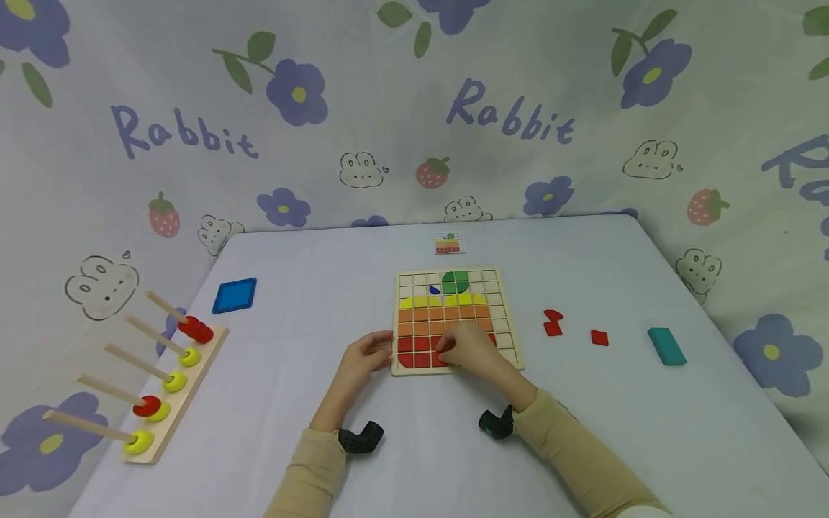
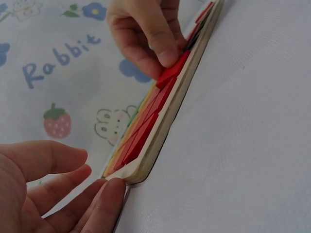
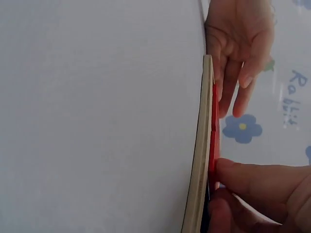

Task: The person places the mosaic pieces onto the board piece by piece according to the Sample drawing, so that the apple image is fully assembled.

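A square wooden grid board (image 1: pixel 396 283) lies in the middle of the table, filled with rows of red, orange and yellow pieces, plus a green shape (image 1: pixel 455 282) and a small blue piece (image 1: pixel 435 290) near the top. My right hand (image 1: pixel 473 349) is over the bottom row and pinches a red square tile (image 2: pixel 172 70), which looks slightly tilted in the left wrist view. My left hand (image 1: pixel 359 363) touches the board's left edge, its fingers loosely bent around nothing. The board's lower right part is partly hidden by the right hand.
Loose red pieces (image 1: pixel 553 329) and another red tile (image 1: pixel 599 337) lie right of the board, with a teal block (image 1: pixel 667 347) farther out. A pattern card (image 1: pixel 449 243) lies behind it. At left are a blue tray (image 1: pixel 234 296) and a peg stand (image 1: pixel 188 399) with rings.
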`<state>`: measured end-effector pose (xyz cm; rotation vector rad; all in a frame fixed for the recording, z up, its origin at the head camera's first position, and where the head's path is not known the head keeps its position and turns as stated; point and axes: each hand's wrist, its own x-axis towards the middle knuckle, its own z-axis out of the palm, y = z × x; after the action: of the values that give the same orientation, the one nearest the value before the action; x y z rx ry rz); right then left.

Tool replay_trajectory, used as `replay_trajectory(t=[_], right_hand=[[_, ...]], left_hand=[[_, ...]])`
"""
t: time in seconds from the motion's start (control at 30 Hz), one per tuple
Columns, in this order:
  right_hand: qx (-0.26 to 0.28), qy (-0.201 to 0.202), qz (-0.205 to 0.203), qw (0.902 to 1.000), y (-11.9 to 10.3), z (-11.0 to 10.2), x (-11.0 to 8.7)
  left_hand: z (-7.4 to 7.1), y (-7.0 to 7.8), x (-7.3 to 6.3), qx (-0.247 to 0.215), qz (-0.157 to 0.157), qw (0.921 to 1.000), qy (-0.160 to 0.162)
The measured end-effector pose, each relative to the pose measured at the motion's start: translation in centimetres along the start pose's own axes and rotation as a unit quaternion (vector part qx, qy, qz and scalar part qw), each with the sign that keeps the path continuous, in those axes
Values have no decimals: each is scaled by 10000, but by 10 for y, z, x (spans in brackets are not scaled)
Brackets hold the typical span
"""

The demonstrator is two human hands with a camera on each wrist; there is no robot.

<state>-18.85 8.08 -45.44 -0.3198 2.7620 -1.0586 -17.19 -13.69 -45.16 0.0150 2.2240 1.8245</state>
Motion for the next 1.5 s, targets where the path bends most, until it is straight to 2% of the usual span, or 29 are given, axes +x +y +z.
replay_trajectory(t=[0.2, 0.4, 0.5, 0.63, 0.73, 0.87, 1.0, 1.13, 1.27, 1.5], right_hand=[[-117, -16, 29, 9999, -1, 0, -2], [432, -4, 349, 9985, 7, -19, -6], [514, 279, 412, 9974, 22, -38, -10], [632, 634, 592, 9942, 48, -69, -19], [914, 863, 745, 9893, 69, -90, -28], [1200, 1180, 876, 9818, 91, -109, -38], [1304, 1370, 1032, 9765, 108, -119, -45], [1282, 1262, 1367, 9741, 118, -119, -48], [913, 923, 1721, 9765, 126, -117, -48], [147, 453, 1698, 9843, 130, -115, -48]], left_hand=[[0, 1, 0, -10, 16, 10000, -12], [0, 2, -1, 36, 19, 10000, -14], [0, 2, -1, 35, 2, 10000, -13], [0, -15, 10, -26, 30, 9999, 95], [0, -27, 17, -17, 29, 9998, 197], [-1, -28, 18, 6, -7, 9998, 206], [-1, -29, 20, -21, -6, 9998, 185], [-2, -30, 20, 27, -9, 9998, 188], [-2, -30, 20, 34, -2, 9998, 199], [-2, -31, 19, 20, 23, 9998, 191]])
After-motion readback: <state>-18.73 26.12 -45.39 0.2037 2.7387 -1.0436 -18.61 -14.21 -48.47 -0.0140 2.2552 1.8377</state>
